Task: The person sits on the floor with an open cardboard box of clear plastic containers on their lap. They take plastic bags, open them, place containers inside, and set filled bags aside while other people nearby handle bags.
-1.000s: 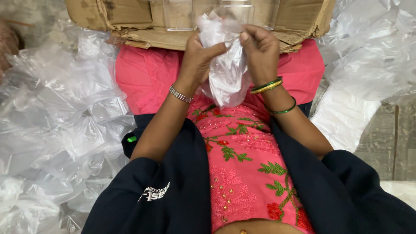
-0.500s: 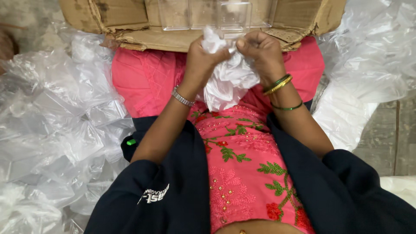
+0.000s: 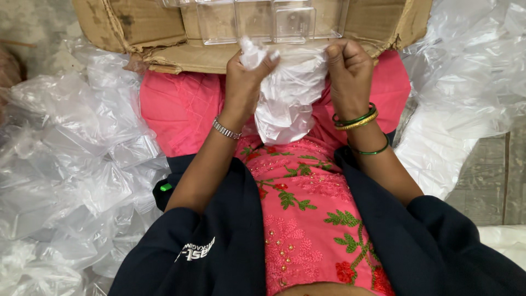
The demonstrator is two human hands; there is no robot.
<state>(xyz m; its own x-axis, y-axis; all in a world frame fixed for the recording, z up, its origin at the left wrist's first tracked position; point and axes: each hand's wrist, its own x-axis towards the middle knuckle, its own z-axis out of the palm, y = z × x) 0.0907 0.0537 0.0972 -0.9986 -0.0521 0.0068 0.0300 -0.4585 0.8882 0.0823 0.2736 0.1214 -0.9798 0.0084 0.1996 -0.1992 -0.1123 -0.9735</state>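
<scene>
Clear plastic bag (image 3: 287, 101) hangs lengthwise down over the lap, below the cardboard box (image 3: 164, 33). Left hand (image 3: 245, 74) and right hand (image 3: 349, 68) pinch its top edge, fingers closed tight.

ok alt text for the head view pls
Both hands, left hand and right hand, pinch the top of a crumpled clear plastic bag over a pink-clothed lap. A clear plastic compartment tray sits in a torn brown cardboard box just beyond, with heaps of clear plastic bags either side.
</scene>
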